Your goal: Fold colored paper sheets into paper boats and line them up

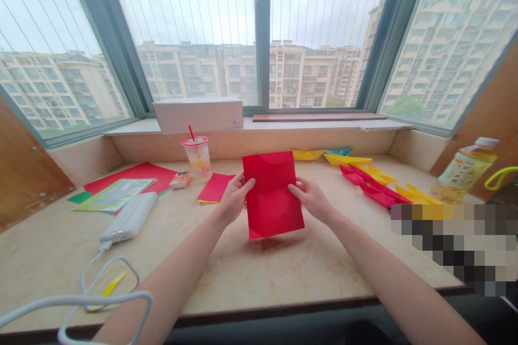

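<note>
Both hands are closed on paper, my left hand and right hand pinching the side edges of a red sheet, thumbs in front, above the counter; it has faint creases but no boat shape; yellow boats, red boats and a teal boat stand folded at right; a small paper stack lies flat at left, unshaped, near the cup.

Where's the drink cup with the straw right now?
In the head view, the cup stands left of centre, just right of the small orange-and-white box.
</note>
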Available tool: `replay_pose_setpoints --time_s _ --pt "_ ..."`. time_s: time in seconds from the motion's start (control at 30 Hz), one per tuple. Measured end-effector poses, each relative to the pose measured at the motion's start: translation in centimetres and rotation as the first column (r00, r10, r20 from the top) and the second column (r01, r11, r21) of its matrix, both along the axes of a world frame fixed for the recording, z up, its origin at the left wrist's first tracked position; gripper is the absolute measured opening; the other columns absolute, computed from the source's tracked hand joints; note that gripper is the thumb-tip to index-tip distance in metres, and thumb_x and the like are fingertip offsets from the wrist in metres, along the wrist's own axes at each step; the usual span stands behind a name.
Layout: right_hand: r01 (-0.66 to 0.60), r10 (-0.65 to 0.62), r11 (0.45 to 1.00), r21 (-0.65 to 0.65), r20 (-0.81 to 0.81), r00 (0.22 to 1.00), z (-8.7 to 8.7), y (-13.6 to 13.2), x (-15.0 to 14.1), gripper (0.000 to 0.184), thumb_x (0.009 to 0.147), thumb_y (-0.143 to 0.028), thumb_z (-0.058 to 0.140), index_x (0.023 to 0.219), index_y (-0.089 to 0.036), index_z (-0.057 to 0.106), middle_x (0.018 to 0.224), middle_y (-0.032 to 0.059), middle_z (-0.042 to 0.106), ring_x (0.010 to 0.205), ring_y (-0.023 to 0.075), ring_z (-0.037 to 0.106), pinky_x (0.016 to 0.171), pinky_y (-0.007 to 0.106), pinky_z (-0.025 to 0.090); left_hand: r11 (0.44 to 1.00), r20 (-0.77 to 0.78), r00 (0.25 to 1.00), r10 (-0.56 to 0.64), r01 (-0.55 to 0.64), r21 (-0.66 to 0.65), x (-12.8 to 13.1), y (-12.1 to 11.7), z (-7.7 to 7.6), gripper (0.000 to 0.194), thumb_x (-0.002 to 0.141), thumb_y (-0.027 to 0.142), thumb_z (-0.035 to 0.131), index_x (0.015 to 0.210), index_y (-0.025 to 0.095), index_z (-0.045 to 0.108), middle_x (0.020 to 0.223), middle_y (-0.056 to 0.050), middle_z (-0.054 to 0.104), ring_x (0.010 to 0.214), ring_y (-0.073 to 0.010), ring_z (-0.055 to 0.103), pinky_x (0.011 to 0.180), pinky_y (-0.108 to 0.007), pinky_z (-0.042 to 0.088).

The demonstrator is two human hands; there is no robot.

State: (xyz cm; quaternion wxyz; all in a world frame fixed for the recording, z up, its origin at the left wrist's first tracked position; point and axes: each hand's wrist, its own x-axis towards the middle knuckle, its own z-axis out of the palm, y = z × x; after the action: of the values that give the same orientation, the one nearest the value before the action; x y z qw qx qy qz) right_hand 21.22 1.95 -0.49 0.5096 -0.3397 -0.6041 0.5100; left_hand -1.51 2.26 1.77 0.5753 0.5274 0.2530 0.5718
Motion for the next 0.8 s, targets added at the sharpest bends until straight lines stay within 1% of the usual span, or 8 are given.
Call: replay_pose_setpoints --time_s 0.07,0.2,0.27,0.43,0.5,0.6,0.7,0.8 --pt "-0.014 0.009 0.999 -0.041 -0.125 0.992 0.4 -0.3 -0.1 0.045 0.075 -0.049 0.073 0.110 -0.024 0.059 0.088 0.0034 0.076 0.076 0.0244 0.072 0.069 0.038 0.057 0.998 -0.024 0.998 -0.056 0.055 -0.026 -0.1 -0.3 0.1 0.045 0.077 0.034 0.075 0.119 0.021 0.064 0.119 -0.011 0.069 0.110 -0.0269 0.065 0.093 -0.038 0.052" --pt "0.071 -0.085 0.995 -0.069 -0.223 0.971 0.9 -0.3 0.0 0.051 0.072 -0.049 0.075 0.115 -0.029 0.055 0.093 0.0028 0.076 0.083 0.0269 0.071 0.069 0.039 0.057 0.975 -0.074 0.977 -0.200 0.191 -0.112 -0.1 -0.7 -0.1 0.045 0.078 0.038 0.075 0.119 0.021 0.064 0.114 -0.011 0.071 0.104 -0.0265 0.068 0.086 -0.035 0.053" --pt "0.085 -0.093 0.995 -0.048 -0.208 0.974 0.7 -0.2 0.4 0.043 0.073 -0.047 0.073 0.110 -0.027 0.061 0.101 0.0050 0.074 0.091 0.0276 0.069 0.073 0.038 0.055 0.971 -0.074 0.973 -0.217 0.207 -0.119 0.1 -0.7 -0.3 0.046 0.077 0.039 0.076 0.118 0.020 0.065 0.108 -0.011 0.073 0.101 -0.0262 0.069 0.084 -0.034 0.053" --pt "0.142 -0.138 0.989 0.029 -0.113 0.984 0.2 0.0 1.0 0.007 0.065 -0.023 0.073 0.071 -0.020 0.073 0.119 0.0069 0.065 0.100 0.0264 0.064 0.080 0.035 0.051 0.982 -0.059 0.986 -0.155 0.147 -0.117 0.2 -0.5 -0.4 0.043 0.080 0.046 0.070 0.110 0.016 0.068 0.098 -0.011 0.075 0.096 -0.0260 0.069 0.076 -0.030 0.053" --pt "0.191 -0.186 0.977 0.093 -0.063 0.981 0.1 -0.1 1.1 0.006 0.064 -0.019 0.069 0.067 -0.019 0.074 0.115 0.0076 0.065 0.098 0.0258 0.064 0.082 0.037 0.050 0.974 -0.048 0.988 -0.147 0.136 -0.182 0.1 -0.5 -0.4 0.047 0.081 0.054 0.065 0.103 0.013 0.070 0.095 -0.012 0.075 0.094 -0.0277 0.070 0.072 -0.031 0.054" --pt "0.239 -0.252 0.941 0.239 0.027 0.967 0.1 -0.1 1.0 0.011 0.066 -0.017 0.064 0.063 -0.020 0.074 0.108 0.0082 0.067 0.097 0.0252 0.063 0.090 0.040 0.047 0.943 -0.112 0.968 -0.226 0.188 -0.275 0.0 -0.7 -0.5 0.053 0.080 0.062 0.062 0.096 0.012 0.071 0.091 -0.014 0.075 0.090 -0.0298 0.070 0.068 -0.032 0.053" --pt "0.249 -0.277 0.927 0.281 0.062 0.959 0.1 0.1 0.7 0.012 0.070 -0.020 0.063 0.069 -0.020 0.075 0.107 0.0077 0.068 0.099 0.0254 0.063 0.092 0.040 0.047 0.958 -0.224 0.948 -0.228 0.178 -0.224 0.1 -0.6 -0.7 0.045 0.073 0.049 0.076 0.098 0.012 0.071 0.092 -0.013 0.075 0.085 -0.0268 0.071 0.070 -0.031 0.053" --pt "0.285 -0.285 0.948 0.139 -0.023 0.958 0.3 0.2 0.5 0.028 0.080 -0.031 0.059 0.103 -0.023 0.073 0.104 0.0062 0.071 0.091 0.0227 0.066 0.082 0.036 0.053 0.984 -0.217 0.969 -0.117 0.084 -0.156 0.4 -0.3 -0.8 0.043 0.071 0.039 0.080 0.102 0.012 0.070 0.095 -0.012 0.075 0.085 -0.0243 0.070 0.075 -0.032 0.053"
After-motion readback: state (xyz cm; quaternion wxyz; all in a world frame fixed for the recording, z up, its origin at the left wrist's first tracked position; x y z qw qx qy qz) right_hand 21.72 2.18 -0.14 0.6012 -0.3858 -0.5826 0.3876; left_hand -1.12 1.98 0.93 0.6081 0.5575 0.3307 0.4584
